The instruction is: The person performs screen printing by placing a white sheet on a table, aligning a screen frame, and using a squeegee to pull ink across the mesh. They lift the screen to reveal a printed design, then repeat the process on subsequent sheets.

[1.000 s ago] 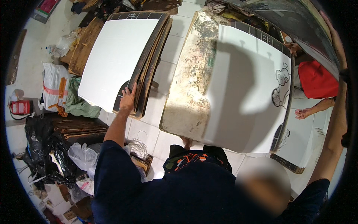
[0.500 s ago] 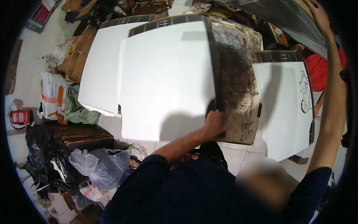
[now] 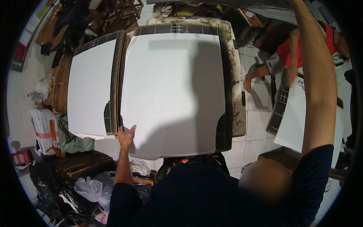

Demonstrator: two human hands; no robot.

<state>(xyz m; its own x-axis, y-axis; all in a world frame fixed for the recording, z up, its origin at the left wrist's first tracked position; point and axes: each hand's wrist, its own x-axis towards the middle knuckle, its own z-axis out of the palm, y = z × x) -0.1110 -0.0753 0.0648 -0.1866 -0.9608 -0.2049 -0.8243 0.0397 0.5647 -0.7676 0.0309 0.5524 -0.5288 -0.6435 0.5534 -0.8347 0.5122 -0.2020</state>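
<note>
A black board with white grid lines (image 3: 227,90) lies on a stained worktable (image 3: 238,113) in front of me. Spread over it is a smooth white sheet (image 3: 162,83), partly in shadow. My left hand (image 3: 126,137) grips the board's near left edge, thumb on top and the other fingers mostly hidden. My right arm reaches up past the top right of the view, so that hand is out of sight. By its forearm, the edge of a flat grey framed panel (image 3: 264,8) crosses the top. Close on the left lies a second black board (image 3: 113,75) bearing a white sheet (image 3: 90,83).
At the right, a person in a red top (image 3: 287,53) has a hand (image 3: 291,76) by another gridded board (image 3: 279,104) with a white sheet. Plastic bags (image 3: 92,193), a wrapped white bundle (image 3: 44,128) and dark stacked boards (image 3: 75,162) lie at lower left.
My left hand has moved from the board's right edge to its left edge. The board now covers most of the worktable. The person in red and the printed sheet's board have moved apart from it.
</note>
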